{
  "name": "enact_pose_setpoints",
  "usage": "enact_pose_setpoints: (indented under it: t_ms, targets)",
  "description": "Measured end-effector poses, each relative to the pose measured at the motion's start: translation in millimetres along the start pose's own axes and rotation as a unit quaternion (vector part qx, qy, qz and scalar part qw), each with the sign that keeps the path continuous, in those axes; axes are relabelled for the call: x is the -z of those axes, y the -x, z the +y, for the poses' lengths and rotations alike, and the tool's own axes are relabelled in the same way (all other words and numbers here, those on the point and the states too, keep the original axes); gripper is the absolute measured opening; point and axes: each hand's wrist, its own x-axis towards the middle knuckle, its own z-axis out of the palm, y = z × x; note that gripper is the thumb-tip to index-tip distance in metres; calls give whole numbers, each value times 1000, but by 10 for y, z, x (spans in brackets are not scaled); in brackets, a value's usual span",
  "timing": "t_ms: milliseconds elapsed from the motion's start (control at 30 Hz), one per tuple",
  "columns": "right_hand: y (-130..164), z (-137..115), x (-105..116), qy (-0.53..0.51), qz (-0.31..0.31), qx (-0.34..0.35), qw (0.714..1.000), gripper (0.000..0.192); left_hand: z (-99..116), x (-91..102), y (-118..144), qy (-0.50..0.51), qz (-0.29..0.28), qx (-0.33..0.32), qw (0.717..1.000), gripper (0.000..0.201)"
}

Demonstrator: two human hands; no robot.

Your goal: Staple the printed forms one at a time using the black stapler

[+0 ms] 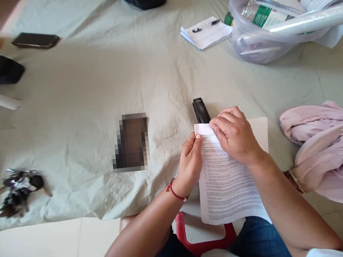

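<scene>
Leftmost on the cloth-covered pale green-grey surface (80, 105), a blurred bunch of metal keys (21, 189) lies near the edge, well apart from the work. Further right is a dark, pixelated rectangular object (131, 143), too obscured to identify. Next comes the left hand (191, 161), nearly closed, its thumb pinching the far left part of a white printed paper sheet (227, 188). That sheet lies in front of the person, its near end hanging past the surface's near edge. A light pinch seems right here, since a hard thumb could crease the margin. Just beyond the sheet's far edge sits a black stapler-like tool (200, 110), partly hidden by the paper; keeping it from catching that edge would help. The right hand (235, 134), fingers curled and thumb bent, grips the paper at its far edge; how firmly I cannot tell. Matching the pull of both hands should keep the edge straight and the unsupported end from buckling. White paper also shows to its right, perhaps another sheet, so squaring the edges deserves care. Rightmost, a pink fabric bundle (333, 148) rests clear of the right hand.
</scene>
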Motion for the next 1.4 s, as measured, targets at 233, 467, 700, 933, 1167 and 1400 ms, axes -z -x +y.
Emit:
enact_pose_setpoints:
  t_ms: [233, 467, 700, 933, 1167, 1400]
  targets:
    - [-39, -110, 58, -39, -14, -21, 999, 28, -12, -15, 5, 0, 7, -18, 1000, 32]
    - [-31, -157, 33, -36, -17, -20, 999, 30, -10, -17, 5, 22, 2, -6, 1000, 33]
    - [-46, 261, 349, -83, -78, -65, 991, 26, 52, 108, -46, 5, -20, -30, 999, 39]
    - [24, 649, 665, -209, -199, -220, 932, 32, 38, 172, -94, 10, 1, -34, 999, 38]
    - [104, 773, 710, -249, -170, -302, 904, 37, 52, 239, -162, 6, 56, -39, 998, 31]
    - [180, 867, 740, -340, -123, -376, 853, 38, 147, 258, -155, 29, -5, -7, 1000, 36]
